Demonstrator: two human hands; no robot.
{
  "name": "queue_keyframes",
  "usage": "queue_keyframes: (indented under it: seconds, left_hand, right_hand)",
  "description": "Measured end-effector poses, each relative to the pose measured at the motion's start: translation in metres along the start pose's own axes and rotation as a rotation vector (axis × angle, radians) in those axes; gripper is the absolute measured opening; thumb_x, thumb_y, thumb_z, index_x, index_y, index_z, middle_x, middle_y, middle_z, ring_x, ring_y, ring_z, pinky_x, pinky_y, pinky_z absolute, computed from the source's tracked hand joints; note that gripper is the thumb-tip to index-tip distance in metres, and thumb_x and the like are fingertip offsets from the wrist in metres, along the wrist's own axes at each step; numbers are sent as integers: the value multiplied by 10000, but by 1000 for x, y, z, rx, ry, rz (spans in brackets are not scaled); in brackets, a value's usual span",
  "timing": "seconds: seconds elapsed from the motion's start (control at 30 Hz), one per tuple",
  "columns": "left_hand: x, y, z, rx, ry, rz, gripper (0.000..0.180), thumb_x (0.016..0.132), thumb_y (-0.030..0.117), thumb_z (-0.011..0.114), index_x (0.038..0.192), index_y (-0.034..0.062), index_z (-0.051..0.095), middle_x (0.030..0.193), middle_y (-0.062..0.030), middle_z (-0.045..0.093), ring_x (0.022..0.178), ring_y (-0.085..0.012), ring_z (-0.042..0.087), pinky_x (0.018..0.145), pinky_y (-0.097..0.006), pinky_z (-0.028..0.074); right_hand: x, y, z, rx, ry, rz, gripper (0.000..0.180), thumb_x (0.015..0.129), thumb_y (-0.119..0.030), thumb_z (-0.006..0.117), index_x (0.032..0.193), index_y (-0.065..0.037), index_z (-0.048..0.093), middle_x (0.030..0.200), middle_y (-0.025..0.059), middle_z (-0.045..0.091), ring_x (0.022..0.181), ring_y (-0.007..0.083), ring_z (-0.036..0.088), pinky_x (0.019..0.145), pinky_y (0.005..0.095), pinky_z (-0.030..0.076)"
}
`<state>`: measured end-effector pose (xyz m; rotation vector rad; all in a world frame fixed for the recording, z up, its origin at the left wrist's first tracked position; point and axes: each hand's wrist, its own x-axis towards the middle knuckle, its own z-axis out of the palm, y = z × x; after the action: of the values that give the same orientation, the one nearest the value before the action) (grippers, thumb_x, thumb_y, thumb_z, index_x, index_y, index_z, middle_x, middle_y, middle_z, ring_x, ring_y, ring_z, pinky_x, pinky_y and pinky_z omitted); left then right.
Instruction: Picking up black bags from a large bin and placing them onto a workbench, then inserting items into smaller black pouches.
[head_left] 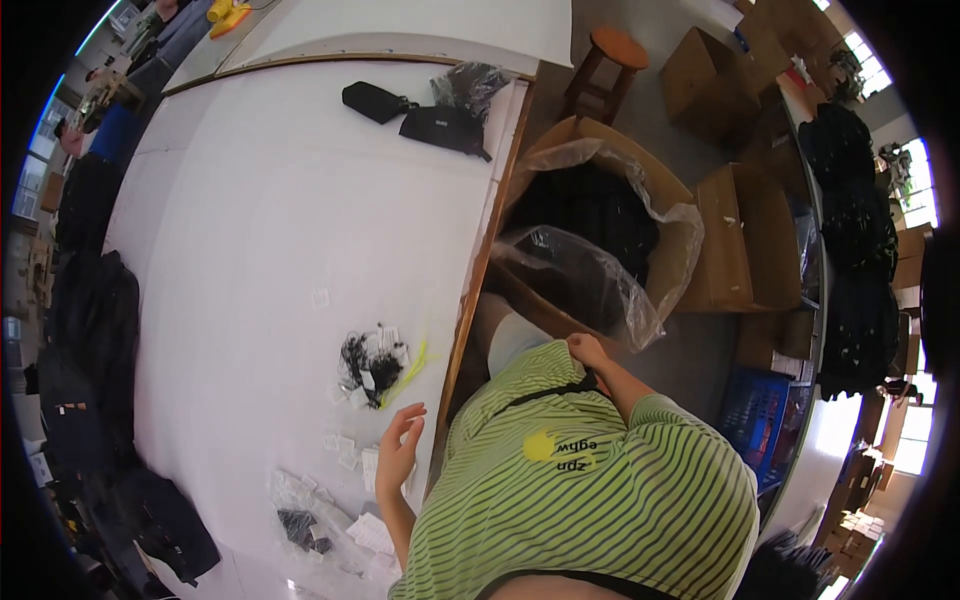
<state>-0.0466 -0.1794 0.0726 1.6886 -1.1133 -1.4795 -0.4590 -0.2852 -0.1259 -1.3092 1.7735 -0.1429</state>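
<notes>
My left hand (398, 455) is raised at the table's near edge, fingers apart and nothing in it. Close beyond it lies a tangle of black strings (366, 362) with white tags, and a bundle of yellow-green ties (408, 372) beside it. Small white tags (345, 452) and a white slip of paper (371, 530) lie near this hand, along with clear plastic bags (300, 500). At the hem of the green striped shirt (590, 450), my right hand (587, 349) is closed with curled fingers. What it grips, if anything, is hidden.
Two black pouches (440, 128) and a clear plastic bag (470, 85) lie at the far end of the white table (250, 250). On my right stands a plastic-lined carton (680, 200) of black goods. Beyond are open cartons (750, 240), a wooden stool (612, 60) and a blue crate (757, 420).
</notes>
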Motion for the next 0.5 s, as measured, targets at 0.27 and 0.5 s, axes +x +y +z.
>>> queue_keyframes:
  seconds: [0.27,0.5]
  left_hand:
    - [136,78,125,66,-308,44,333,931,202,564,1216,30,549,1134,-116,617,1038,-213,582,921,-308,430]
    - [264,58,277,495,-59,672,637,815,74,562,1412,140,350,1366,-174,433,1281,-371,374,1053,-446,319]
  right_hand:
    - [134,-47,-92,-532,681,-213,461,702,-171,700,1151,-161,593,1320,148,439,1218,329,416,947,414,418]
    - [87,-39,-58,-215,192,-413,158,800,-233,607,867,-95,643,757,140,651,694,365,629,614,459,506]
